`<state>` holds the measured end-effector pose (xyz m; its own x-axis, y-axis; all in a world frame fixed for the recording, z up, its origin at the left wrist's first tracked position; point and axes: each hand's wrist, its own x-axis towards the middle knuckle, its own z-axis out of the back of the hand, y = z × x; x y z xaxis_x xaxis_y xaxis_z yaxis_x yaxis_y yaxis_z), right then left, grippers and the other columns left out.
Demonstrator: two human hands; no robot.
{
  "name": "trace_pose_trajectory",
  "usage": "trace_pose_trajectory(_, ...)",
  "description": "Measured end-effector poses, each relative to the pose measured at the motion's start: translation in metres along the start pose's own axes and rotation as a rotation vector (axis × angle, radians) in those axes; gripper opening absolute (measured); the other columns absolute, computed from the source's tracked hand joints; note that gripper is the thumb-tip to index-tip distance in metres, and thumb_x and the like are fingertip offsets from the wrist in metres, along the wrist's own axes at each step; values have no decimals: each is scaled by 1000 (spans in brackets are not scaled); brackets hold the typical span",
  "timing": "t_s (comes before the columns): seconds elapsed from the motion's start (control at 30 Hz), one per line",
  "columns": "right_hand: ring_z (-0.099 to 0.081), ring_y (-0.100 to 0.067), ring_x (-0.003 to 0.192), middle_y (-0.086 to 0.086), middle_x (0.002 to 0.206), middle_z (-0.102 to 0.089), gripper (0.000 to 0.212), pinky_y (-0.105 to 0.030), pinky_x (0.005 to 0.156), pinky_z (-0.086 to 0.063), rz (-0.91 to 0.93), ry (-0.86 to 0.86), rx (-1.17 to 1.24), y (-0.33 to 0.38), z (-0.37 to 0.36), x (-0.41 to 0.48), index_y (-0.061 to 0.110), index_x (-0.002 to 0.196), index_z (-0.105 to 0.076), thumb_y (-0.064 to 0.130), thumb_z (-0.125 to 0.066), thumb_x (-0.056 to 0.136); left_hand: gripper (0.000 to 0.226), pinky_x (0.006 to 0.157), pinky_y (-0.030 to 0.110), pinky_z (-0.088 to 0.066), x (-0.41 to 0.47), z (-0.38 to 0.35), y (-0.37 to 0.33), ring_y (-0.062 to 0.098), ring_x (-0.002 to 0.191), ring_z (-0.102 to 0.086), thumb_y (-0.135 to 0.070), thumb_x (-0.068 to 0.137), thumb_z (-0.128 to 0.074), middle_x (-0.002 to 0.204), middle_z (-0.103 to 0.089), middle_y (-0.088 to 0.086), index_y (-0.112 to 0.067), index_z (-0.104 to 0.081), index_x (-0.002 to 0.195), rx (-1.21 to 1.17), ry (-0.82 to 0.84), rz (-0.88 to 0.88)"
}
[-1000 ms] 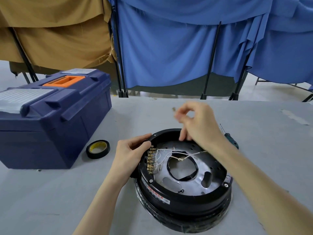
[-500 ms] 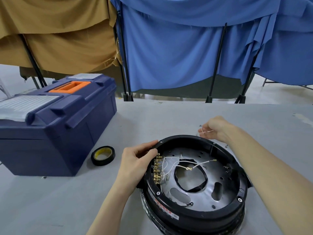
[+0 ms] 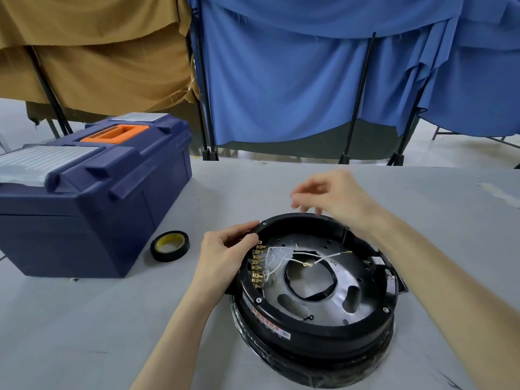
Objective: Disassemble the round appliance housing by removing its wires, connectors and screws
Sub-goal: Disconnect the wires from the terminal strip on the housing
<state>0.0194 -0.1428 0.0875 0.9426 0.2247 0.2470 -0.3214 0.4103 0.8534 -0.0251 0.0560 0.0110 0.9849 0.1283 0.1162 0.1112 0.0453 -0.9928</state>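
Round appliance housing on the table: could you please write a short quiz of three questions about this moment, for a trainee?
1. True or false: the left hand grips the rim of the round appliance housing.
2. The roll of black tape lies between the housing and: A) the blue toolbox; B) a kettle; C) a laptop.
3. Fill in: the row of brass terminals inside the housing sits next to the ____ hand.

Key: 1 true; 2 A; 3 left.
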Motion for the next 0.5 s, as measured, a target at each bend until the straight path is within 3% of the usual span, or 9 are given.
trace_pose_trajectory(0.07, -66, -5, 65, -2, 74, -75, 4, -17, 63, -50, 71, 224, -73, 12, -14, -17, 9, 82, -75, 12, -76, 81, 23, 72, 16, -54, -1, 0, 0, 6, 81, -71, -6, 86, -67, 87, -77, -4, -18, -77, 103, 6, 6, -11)
trace_pose_trajectory(0.13, -67, -1, 69, 2, 75, -75, 8, -14, 68, -50, 129, 357, -177, 20, -26, -30, 13, 82, -77, 19, -80, 78, 24, 79, 21, -56, -1, 1, -1, 7, 89, -72, -7, 86, -67, 92, -77, -5, -17, -76, 106, 27, 25, -25)
trace_pose_trajectory(0.2, -68, -4, 74, 4, 75, -74, 11, -20, 73, -52, 157, 456, -256, 24, -37, -40, 15, 81, -77, 23, -82, 75, 24, 84, 26, -56, -1, 1, -1, 9, 93, -72, -8, 87, -67, 94, -77, -4, -16, -75, 108, 39, 34, -26)
trace_pose_trajectory(0.5, -59, -17, 83, 0, 81, -69, 12, -38, 81, -47, 165, 444, -550, 26, -59, -50, 14, 79, -69, 19, -79, 77, 23, 78, 26, -55, -1, 2, -1, 7, 85, -72, -11, 87, -68, 89, -77, -5, -18, -75, 107, 17, 32, -1)
